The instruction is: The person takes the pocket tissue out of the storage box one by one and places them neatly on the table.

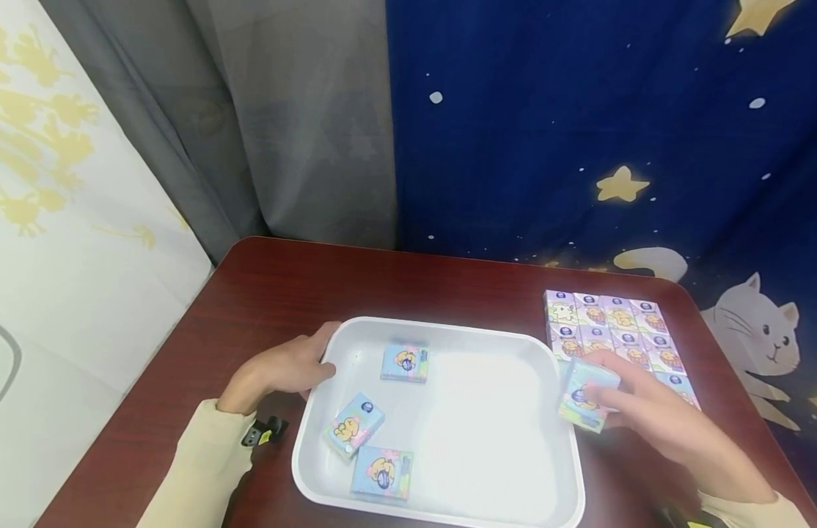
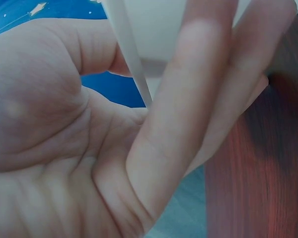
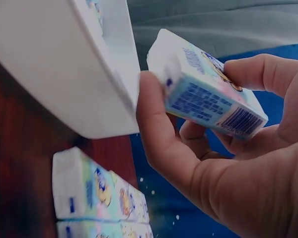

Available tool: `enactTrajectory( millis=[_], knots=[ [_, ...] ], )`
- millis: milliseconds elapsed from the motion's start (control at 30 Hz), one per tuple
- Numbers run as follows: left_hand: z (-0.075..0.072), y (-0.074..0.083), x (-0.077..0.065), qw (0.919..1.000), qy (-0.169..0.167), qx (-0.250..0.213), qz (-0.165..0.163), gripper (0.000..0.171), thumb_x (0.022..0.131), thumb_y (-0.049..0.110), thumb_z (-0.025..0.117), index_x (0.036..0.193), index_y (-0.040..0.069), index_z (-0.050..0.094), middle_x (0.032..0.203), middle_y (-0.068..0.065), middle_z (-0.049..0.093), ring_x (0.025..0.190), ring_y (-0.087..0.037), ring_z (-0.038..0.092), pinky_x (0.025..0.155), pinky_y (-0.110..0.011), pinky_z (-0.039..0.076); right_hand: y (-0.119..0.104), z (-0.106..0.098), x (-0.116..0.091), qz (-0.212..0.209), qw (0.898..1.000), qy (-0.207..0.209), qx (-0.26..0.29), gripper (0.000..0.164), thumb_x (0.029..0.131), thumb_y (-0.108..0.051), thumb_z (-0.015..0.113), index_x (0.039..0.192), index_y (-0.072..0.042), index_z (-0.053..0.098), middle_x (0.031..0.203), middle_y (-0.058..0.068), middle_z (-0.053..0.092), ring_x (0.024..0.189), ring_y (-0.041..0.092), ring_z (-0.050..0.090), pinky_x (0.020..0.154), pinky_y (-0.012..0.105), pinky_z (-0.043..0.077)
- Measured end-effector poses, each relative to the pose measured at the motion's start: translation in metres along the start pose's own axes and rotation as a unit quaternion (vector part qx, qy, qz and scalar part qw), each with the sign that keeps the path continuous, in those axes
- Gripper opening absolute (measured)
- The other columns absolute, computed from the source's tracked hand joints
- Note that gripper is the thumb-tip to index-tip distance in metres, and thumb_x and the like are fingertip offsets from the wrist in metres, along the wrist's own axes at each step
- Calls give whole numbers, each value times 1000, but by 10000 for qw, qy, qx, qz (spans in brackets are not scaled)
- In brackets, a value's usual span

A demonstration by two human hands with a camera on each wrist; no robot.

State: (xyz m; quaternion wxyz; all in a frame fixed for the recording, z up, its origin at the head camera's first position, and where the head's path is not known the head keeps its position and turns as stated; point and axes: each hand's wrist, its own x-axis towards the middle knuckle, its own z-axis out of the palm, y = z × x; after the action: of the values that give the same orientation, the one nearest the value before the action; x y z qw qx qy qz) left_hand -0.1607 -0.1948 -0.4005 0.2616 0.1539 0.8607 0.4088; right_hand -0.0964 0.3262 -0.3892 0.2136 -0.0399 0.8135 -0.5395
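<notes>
Three small tissue packs already lie in the white tray [image 1: 448, 334] on the dark red table [image 1: 263, 286]: one near the far edge [image 1: 405, 363], one at the left [image 1: 353, 425] and one at the near edge [image 1: 382, 473]. A fourth pack [image 1: 585, 396] is in the right hand [image 1: 653, 414], pinched between thumb and fingers and held tilted just outside the tray's right rim; the right wrist view shows the thumb [image 3: 161, 144] under one face, the fingers curled over the other, and the pack close to the rim but seemingly not touching it. The left hand [image 1: 283, 367] steadies the tray at its left rim, thumb over the edge and long fingers lying fairly straight beneath, as the left wrist view shows.

Judging by this, the step in hand is carrying one pack from the stacked block [image 1: 613, 330] at the right of the table into the tray. The next move probably calls for lifting the pack clear of the rim, bringing it over the bare right half and letting go.

Part of the block sits hidden behind the right hand, so its full count cannot be told. Print on the packs is too small to read, and the tray's near right corner is cut off by the frame.
</notes>
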Motion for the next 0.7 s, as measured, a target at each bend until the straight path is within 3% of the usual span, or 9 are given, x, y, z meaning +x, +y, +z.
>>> enactTrajectory(
  millis=[267, 467, 700],
  knots=[
    [0, 0, -1, 10000, 18, -48, -33, 73, 102, -2, 63, 164, 4, 24, 110, -19, 71, 81, -29, 78, 62, -47, 68, 27, -8, -15, 468, 9975, 55, 529, 63, 112, -18, 62, 165, -6, 32, 133, 2, 72, 109, 20, 74, 91, 27, 59],
    [-1, 0, -1, 10000, 11, -60, -11, 74, 102, -3, 62, 164, 3, 23, 111, -20, 71, 82, -29, 78, 62, -47, 68, 46, -12, -23, 560, 9953, -238, 760, 53, 112, -16, 62, 160, -24, 41, 132, 0, 74, 112, 22, 75, 93, 28, 58],
    [0, 2, -2, 10000, -6, -61, 2, 74, 102, -3, 63, 164, 3, 24, 111, -20, 70, 82, -29, 78, 62, -47, 68, 59, -2, -29, 606, 9968, -385, 348, 60, 109, -19, 67, 159, 0, 39, 145, 16, 67, 117, 24, 73, 99, 33, 56]
  ],
)
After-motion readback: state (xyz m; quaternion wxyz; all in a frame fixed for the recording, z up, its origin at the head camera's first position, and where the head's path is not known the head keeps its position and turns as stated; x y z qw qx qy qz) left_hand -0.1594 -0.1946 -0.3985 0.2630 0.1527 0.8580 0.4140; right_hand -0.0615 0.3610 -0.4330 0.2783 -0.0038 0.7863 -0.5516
